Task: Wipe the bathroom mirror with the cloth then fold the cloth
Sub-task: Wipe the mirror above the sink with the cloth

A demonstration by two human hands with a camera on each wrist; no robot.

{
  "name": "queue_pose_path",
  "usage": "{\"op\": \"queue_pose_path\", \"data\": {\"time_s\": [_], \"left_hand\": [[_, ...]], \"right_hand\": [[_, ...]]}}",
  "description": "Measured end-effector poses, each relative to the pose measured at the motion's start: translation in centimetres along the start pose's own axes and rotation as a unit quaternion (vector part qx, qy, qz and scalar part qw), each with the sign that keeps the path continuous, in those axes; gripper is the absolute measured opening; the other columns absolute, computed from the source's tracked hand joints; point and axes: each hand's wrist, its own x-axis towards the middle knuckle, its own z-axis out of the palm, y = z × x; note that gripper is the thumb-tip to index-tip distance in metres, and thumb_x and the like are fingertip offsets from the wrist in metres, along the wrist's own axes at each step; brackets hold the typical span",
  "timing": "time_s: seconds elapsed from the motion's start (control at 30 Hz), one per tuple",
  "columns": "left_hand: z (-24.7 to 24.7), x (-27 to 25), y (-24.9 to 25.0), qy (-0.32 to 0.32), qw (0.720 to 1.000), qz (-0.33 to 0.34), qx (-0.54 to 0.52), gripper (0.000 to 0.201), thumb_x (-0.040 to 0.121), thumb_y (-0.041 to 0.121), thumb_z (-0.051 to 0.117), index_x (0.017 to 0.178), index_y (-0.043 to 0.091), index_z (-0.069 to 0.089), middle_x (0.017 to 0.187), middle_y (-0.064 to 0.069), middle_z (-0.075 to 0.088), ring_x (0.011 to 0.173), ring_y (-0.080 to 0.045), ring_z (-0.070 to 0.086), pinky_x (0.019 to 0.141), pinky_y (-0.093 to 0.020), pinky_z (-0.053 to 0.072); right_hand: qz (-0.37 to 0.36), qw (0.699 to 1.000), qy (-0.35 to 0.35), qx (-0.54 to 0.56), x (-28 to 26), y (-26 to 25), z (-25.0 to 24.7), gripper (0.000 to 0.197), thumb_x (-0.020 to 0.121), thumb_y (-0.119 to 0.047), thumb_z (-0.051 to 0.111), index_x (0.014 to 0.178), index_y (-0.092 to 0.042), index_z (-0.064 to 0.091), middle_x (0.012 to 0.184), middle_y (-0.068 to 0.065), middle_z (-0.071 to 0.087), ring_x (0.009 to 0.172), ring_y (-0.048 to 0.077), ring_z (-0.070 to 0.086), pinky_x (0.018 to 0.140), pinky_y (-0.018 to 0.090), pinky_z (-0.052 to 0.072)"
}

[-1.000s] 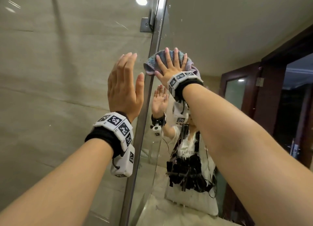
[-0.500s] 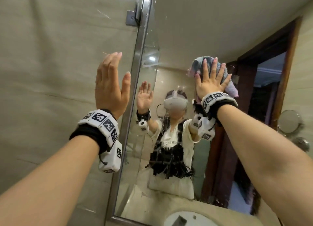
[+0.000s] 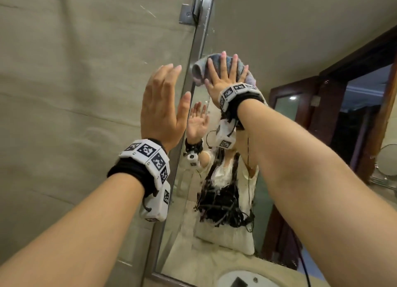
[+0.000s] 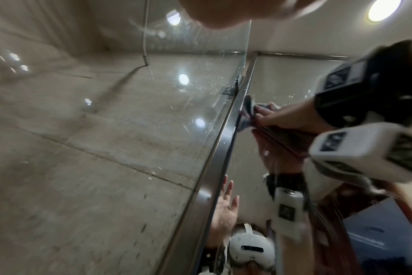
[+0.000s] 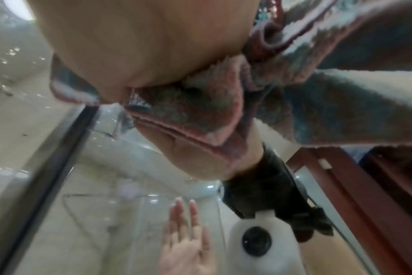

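Cloth, grey-blue and bunched, is lying flat under my right hand against the bathroom mirror, high up and just beside its metal frame. From the head view, my fingers are spreading wide over the cloth, pressing rather than gripping, probably to keep as much fabric as possible on the glass. My left hand is hovering open, fingers straight, in front of the tiled wall, holding nothing.

From the left wrist view, the cloth is sitting right at the frame, with droplets speckling the mirror above.

From the right wrist view, my palm is pushing into folds of cloth, blurred. Folding is not yet begun.
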Motion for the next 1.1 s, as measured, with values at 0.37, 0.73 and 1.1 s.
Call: {"op": "queue_pose_path", "data": {"time_s": [0.37, 0.73, 1.1], "left_hand": [[-0.7, 0.2, 0.3, -0.013, 0.999, -0.022, -0.025, 0.044, 0.097, 0.026, 0.037, 0.13, -0.002, 0.042, 0.132, -0.022, 0.048, 0.126, -0.027, 0.039, 0.109, -0.037, 0.031], [-1.8, -1.9, 1.4, -0.029, 0.996, -0.082, -0.035, 0.041, 0.095, 0.018, 0.041, 0.128, -0.005, 0.044, 0.129, -0.023, 0.049, 0.123, -0.021, 0.036, 0.109, -0.008, 0.016], [-2.3, -8.6, 1.1, -0.09, 0.991, -0.098, -0.006, 0.043, 0.094, 0.022, 0.04, 0.128, -0.004, 0.044, 0.129, -0.024, 0.049, 0.124, -0.031, 0.04, 0.109, -0.028, 0.025]], "right_hand": [[-0.128, 0.986, -0.037, -0.096, -5.2, -2.5, 4.1, 0.068, 0.098, -0.05, 0.022, 0.149, -0.019, -0.01, 0.157, 0.003, -0.015, 0.143, 0.029, -0.017, 0.11, 0.05, -0.017], [-0.075, 0.989, -0.119, -0.04, -8.0, 5.3, 1.7, 0.072, 0.093, -0.06, 0.022, 0.145, -0.033, -0.019, 0.152, -0.001, -0.031, 0.138, 0.03, -0.03, 0.107, 0.056, -0.021], [0.128, 0.989, -0.072, -0.013, -15.3, 13.1, 4.1, 0.071, 0.095, -0.054, 0.023, 0.147, -0.027, -0.017, 0.152, 0.003, -0.03, 0.139, 0.029, -0.029, 0.106, 0.056, -0.021]]}}
